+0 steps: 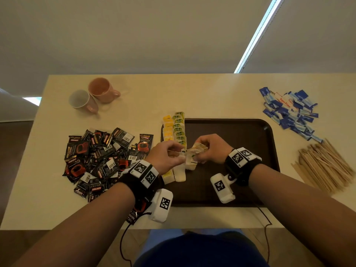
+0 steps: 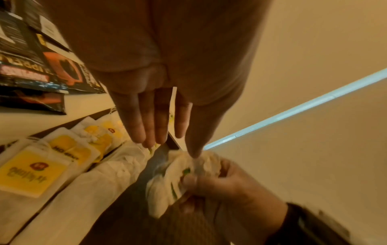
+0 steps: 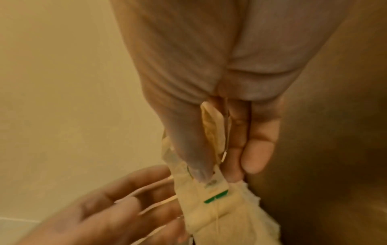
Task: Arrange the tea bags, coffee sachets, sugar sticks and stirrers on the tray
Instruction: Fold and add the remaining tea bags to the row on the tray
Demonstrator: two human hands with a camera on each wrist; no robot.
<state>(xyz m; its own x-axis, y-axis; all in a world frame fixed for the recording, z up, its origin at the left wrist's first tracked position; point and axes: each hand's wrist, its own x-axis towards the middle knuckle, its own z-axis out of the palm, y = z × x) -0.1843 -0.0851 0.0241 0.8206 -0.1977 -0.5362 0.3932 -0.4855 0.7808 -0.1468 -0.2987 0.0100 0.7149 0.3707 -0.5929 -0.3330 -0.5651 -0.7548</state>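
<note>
Paper-thin and nearly weightless, the clutch of tea bags (image 1: 194, 154) hangs over the near left of the brown tray (image 1: 231, 128). My right hand (image 1: 211, 149) has its grip clenched around it, thumb pressing the bags against the fingers in the right wrist view. My left hand (image 1: 167, 154) meets the bundle from the other side. Its fingers look fairly straight from the left wrist camera, and I cannot tell whether they have taken hold of a bag.

I judge these bags soft, crushable and prone to tangle by their strings. The safest hold would be the stiffer paper tag or the flat envelope edge, peeling off one bag at a time.

Two rows are already laid along the tray's left side: yellow-labelled tea bags (image 1: 168, 130) and green-labelled tea bags (image 1: 179, 130). The yellow labels carry script too blurred to read.

On the tabletop (image 1: 134, 105), black coffee sachets (image 1: 100, 160) lie heaped to the left, reading "KOPIKO", "SUPREMO" and "PREMO". Blue sugar sticks (image 1: 290, 112) are piled far right, one white packet showing red lettering I cannot read with confidence. Wooden stirrers (image 1: 323, 166) are stacked just below them. Two mugs, one pink (image 1: 102, 90) and one pale (image 1: 82, 101), stand at far left.
</note>
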